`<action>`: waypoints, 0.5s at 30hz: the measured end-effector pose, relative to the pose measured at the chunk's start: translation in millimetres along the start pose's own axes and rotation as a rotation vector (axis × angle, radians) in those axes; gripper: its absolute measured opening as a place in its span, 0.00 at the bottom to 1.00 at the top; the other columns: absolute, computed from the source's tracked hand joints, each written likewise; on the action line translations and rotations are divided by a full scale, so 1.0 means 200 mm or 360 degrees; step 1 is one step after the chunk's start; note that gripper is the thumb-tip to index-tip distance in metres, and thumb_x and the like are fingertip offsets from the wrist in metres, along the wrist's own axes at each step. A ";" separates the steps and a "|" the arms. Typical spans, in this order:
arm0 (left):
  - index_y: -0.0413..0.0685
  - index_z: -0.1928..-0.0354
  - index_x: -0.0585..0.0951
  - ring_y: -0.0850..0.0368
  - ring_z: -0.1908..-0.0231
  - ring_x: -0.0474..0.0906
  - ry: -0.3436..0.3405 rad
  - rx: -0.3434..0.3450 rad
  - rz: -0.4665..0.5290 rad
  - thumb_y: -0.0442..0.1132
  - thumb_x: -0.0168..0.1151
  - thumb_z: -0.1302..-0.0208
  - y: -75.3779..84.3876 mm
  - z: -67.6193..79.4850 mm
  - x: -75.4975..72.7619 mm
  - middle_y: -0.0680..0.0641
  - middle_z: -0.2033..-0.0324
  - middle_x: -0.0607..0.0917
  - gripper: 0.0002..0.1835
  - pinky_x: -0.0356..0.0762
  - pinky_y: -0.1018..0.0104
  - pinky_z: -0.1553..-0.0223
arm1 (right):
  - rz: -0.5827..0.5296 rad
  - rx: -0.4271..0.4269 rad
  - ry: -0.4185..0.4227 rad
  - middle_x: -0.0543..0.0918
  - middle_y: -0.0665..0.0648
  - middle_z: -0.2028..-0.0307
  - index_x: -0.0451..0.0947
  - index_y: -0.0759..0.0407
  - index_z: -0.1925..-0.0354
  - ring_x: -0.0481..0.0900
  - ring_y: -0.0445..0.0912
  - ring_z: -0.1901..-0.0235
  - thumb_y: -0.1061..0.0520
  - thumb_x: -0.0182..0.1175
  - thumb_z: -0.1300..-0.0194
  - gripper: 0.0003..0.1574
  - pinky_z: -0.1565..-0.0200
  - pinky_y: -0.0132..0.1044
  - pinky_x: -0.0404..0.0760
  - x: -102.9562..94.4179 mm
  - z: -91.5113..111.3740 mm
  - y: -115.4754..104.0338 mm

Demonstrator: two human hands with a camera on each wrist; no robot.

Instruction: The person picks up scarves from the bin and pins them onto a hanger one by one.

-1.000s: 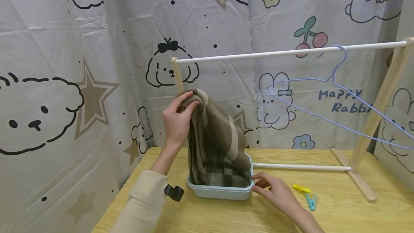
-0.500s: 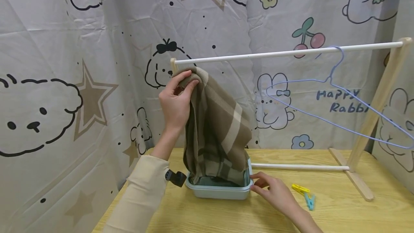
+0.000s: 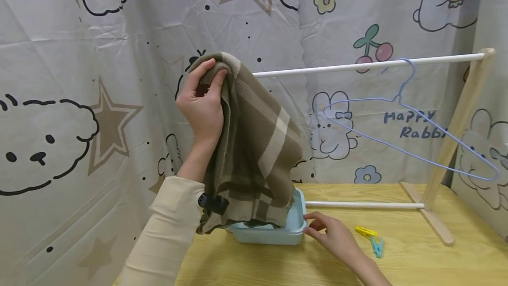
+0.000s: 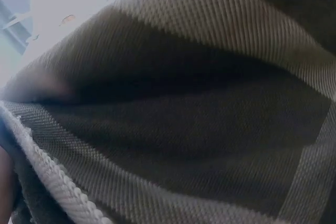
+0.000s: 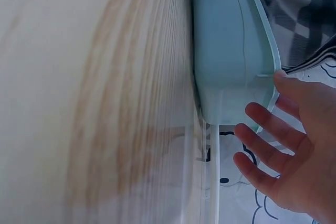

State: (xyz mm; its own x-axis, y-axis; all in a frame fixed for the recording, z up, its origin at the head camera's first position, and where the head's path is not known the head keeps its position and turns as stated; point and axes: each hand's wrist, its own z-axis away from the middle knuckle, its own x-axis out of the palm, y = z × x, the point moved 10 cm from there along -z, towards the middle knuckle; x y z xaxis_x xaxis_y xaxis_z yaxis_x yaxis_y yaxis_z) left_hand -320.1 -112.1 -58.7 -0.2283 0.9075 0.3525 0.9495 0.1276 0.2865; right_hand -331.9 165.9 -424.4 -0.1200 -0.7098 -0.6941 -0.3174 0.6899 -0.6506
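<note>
A brown plaid cloth (image 3: 254, 131) with pale stripes hangs from my left hand (image 3: 203, 111), which pinches its folded top edge between thumb and fingers. Its lower hem hangs at and in front of the rim of a light blue plastic basin (image 3: 270, 235) on the table. In the left wrist view the woven cloth (image 4: 184, 135) fills nearly everything, hiding most of that hand. My right hand (image 3: 331, 235) holds the basin's right corner. Up close in the right wrist view, thumb and forefinger of the right hand (image 5: 299, 140) pinch the basin rim, the other fingers spread loosely.
A wooden rack with a white top rail (image 3: 317, 70) stands behind, and a thin purple hanger (image 3: 381, 141) hangs on it. A yellow clothespin (image 3: 366, 231) and a blue clothespin (image 3: 377, 247) lie on the table (image 3: 317, 268) at right. A printed curtain encloses the back.
My left hand has risen and shifted left, drawing the cloth up from inside the basin until its hem hangs around the rim. The right hand keeps its place on the basin corner.
</note>
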 end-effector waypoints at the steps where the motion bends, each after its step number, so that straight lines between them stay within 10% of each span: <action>1: 0.37 0.58 0.87 0.63 0.65 0.83 0.0035 -0.0023 0.0017 0.32 0.76 0.47 0.00 -0.02 -0.01 0.43 0.60 0.89 0.13 0.80 0.70 0.61 | 0.0004 0.0002 0.0004 0.88 0.43 0.67 0.82 0.48 0.49 0.85 0.40 0.66 0.43 0.67 0.37 0.21 0.65 0.33 0.81 0.00 0.00 0.00; 15: 0.37 0.58 0.88 0.63 0.63 0.84 0.0102 -0.0139 0.0072 0.31 0.77 0.49 0.09 -0.07 -0.02 0.46 0.60 0.89 0.14 0.81 0.69 0.58 | 0.0136 -0.0043 0.0081 0.86 0.47 0.59 0.78 0.44 0.39 0.84 0.47 0.56 0.45 0.68 0.37 0.29 0.57 0.45 0.82 -0.08 0.02 -0.05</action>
State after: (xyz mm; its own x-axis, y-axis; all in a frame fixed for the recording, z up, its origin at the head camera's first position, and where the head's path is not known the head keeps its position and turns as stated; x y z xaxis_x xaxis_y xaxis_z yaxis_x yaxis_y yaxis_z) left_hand -305.6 -119.8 -43.7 -0.2016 0.8838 0.4221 0.9374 0.0491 0.3447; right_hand -323.1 170.7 -407.3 -0.1950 -0.6553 -0.7298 -0.3293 0.7446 -0.5806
